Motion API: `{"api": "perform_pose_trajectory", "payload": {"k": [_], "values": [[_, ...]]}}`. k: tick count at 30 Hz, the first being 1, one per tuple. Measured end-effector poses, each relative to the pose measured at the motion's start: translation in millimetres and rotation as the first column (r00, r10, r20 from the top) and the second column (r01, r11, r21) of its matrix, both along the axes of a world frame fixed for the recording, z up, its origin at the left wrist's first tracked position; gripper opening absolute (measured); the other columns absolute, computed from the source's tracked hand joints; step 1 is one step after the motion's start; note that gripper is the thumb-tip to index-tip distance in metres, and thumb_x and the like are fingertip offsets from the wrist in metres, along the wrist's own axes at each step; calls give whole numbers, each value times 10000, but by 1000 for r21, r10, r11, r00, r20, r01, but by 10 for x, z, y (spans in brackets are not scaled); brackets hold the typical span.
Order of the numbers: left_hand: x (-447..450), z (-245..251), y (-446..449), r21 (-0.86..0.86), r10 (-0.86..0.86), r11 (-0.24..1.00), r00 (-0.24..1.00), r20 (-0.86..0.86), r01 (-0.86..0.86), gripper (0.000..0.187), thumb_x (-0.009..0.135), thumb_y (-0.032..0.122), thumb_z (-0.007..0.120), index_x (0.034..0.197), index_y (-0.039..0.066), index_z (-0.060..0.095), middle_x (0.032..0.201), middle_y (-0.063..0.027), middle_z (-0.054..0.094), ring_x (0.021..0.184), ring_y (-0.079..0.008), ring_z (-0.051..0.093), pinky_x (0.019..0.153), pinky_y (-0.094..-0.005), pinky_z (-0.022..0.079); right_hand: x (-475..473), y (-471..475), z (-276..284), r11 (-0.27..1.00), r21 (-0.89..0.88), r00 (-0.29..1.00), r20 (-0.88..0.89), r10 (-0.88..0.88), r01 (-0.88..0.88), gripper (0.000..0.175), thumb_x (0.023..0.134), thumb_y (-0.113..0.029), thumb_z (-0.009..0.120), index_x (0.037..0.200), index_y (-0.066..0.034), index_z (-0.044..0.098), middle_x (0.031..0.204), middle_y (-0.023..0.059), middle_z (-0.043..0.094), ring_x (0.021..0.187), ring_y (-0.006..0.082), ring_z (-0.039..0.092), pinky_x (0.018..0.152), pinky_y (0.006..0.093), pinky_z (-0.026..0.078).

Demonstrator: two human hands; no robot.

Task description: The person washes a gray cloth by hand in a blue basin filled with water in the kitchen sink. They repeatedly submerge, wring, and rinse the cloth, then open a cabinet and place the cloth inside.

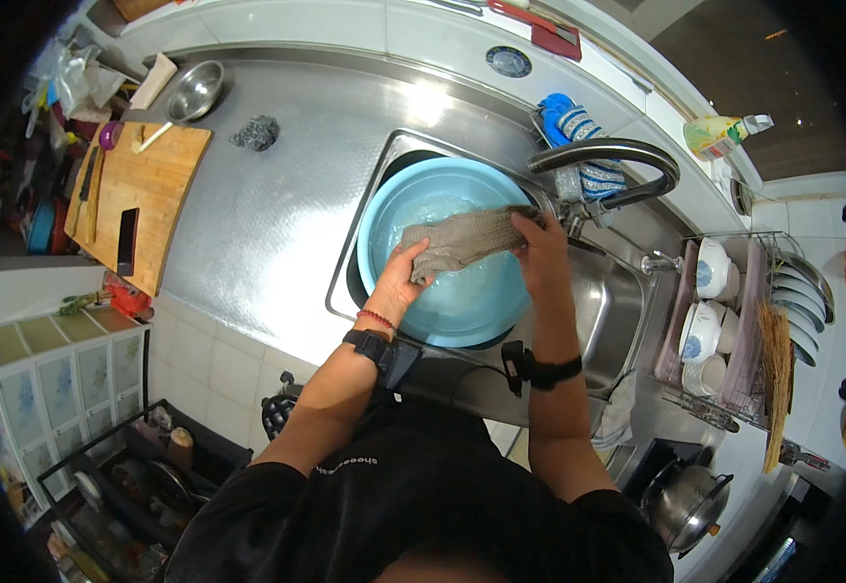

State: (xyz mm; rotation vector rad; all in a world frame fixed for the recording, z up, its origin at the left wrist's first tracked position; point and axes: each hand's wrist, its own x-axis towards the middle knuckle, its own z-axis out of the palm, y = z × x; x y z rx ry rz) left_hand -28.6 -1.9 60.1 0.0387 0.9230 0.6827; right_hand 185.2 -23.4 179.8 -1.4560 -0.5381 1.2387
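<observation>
A wet grey-brown cloth is stretched between my two hands above a light blue plastic basin. My left hand grips its left end, thumb on top. At the right, my right hand pinches the darker end near the basin's rim. Water lies in the basin, which sits in the left bowl of a stainless steel sink. The curved metal faucet stands behind and to the right of the basin.
Left on the steel counter are a steel wool scourer, a metal bowl and a wooden cutting board holding a phone and a knife. A dish rack with bowls and plates stands right. Blue cloths hang behind the faucet.
</observation>
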Motion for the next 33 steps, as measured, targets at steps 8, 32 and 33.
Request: {"api": "perform_pose_trajectory", "payload": {"k": [8,32,33], "values": [[98,-341,15,445,128,856,727,-674,262,917,739,-68,657,1512,186,236,1468,-179,276,1310,-355,371,1053,-432,364,158,219,-1660,895,-445,663,676,321,21,472,824,-151,665,1226,-3,465,1165,214,548,1010,329,581,815,409,489],[233,-410,326,-12,187,981,970,-156,-191,840,927,329,592,1538,268,19,1423,-135,383,1275,-334,423,979,-519,435,-453,203,-1156,767,-122,771,21,637,-630,310,799,-117,727,1073,-61,595,941,47,610,840,151,581,737,306,488],[245,-402,313,-38,170,984,975,-142,-177,805,932,339,584,1535,256,57,1418,-106,393,1247,-312,446,964,-493,447,-446,163,-1054,726,-73,725,41,687,-684,302,793,-133,733,1053,-61,598,935,43,612,837,157,580,736,312,483]]}}
